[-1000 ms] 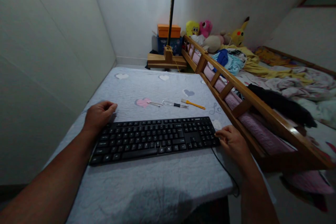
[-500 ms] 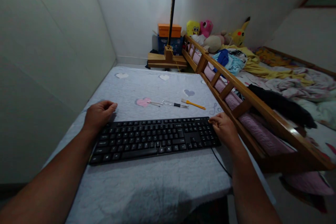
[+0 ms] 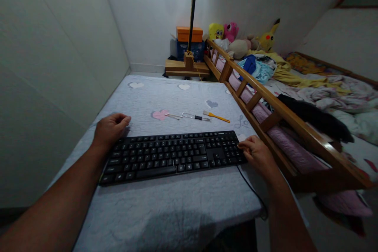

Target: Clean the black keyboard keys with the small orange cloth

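Observation:
A black full-size keyboard (image 3: 174, 153) lies flat on the cloth-covered table, its cable trailing off the right side. Beside its top left corner rests my left hand (image 3: 110, 128), fingers curled in and closed. I see nothing in it. My right hand (image 3: 254, 149) is at the keyboard's right edge by the number pad, thumb and fingers pinched together. Whatever is between those fingertips is too small to make out. Beyond the keyboard lie a yellow-handled brush (image 3: 218, 117), a wire tool with a black grip (image 3: 198, 117) and thin cotton swabs (image 3: 173, 116).
A pale quilted cloth with hearts covers the table (image 3: 165, 212). Along the right runs a wooden bed rail (image 3: 265, 98), with clothes and plush toys behind it. A wooden stand (image 3: 187, 65) with a black pole is at the far end. A wall (image 3: 59, 86) borders the left.
My right hand has moved down along the keyboard's right edge, from the top corner to about the middle of the number pad. My left hand and the keyboard look unchanged.

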Action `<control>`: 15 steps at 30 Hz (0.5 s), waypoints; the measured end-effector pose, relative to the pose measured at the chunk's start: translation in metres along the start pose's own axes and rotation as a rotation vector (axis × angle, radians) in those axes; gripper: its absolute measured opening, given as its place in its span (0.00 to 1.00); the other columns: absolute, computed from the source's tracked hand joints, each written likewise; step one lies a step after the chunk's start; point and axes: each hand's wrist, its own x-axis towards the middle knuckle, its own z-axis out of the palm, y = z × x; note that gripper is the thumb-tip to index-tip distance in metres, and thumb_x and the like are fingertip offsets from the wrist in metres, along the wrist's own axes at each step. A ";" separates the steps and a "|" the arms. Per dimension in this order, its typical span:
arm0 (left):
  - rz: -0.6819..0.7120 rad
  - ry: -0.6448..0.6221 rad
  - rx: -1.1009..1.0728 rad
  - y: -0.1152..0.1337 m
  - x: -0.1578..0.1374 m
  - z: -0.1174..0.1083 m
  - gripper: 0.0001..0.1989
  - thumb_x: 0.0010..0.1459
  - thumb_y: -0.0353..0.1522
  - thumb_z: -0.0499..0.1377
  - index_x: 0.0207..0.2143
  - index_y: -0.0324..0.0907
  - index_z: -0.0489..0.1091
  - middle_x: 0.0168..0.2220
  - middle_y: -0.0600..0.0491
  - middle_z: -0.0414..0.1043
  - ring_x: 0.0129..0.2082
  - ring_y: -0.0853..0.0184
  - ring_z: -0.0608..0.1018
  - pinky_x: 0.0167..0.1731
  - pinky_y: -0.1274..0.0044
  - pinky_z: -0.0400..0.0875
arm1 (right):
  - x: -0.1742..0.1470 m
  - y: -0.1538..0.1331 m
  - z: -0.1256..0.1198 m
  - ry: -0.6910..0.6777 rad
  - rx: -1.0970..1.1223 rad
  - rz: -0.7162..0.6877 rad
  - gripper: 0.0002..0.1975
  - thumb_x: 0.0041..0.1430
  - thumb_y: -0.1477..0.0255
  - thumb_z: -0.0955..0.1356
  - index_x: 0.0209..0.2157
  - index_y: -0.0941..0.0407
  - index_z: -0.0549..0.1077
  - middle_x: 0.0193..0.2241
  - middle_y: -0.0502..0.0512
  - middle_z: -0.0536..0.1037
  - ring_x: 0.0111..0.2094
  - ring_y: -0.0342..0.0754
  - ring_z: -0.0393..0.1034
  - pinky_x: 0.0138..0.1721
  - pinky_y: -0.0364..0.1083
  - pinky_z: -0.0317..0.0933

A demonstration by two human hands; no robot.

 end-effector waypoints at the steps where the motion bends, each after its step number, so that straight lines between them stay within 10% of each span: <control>1: -0.001 0.000 0.002 0.000 0.000 0.000 0.19 0.51 0.46 0.55 0.31 0.41 0.74 0.28 0.53 0.75 0.30 0.65 0.75 0.32 0.77 0.65 | -0.003 0.000 -0.001 -0.005 0.009 0.000 0.13 0.53 0.81 0.65 0.33 0.54 0.80 0.33 0.54 0.71 0.35 0.48 0.68 0.38 0.46 0.63; 15: -0.010 0.014 0.019 0.000 0.001 0.000 0.18 0.50 0.46 0.56 0.30 0.41 0.74 0.28 0.53 0.76 0.29 0.65 0.75 0.33 0.76 0.66 | -0.027 -0.008 -0.018 -0.063 0.055 0.016 0.13 0.52 0.80 0.65 0.33 0.54 0.80 0.32 0.54 0.71 0.34 0.48 0.69 0.37 0.46 0.64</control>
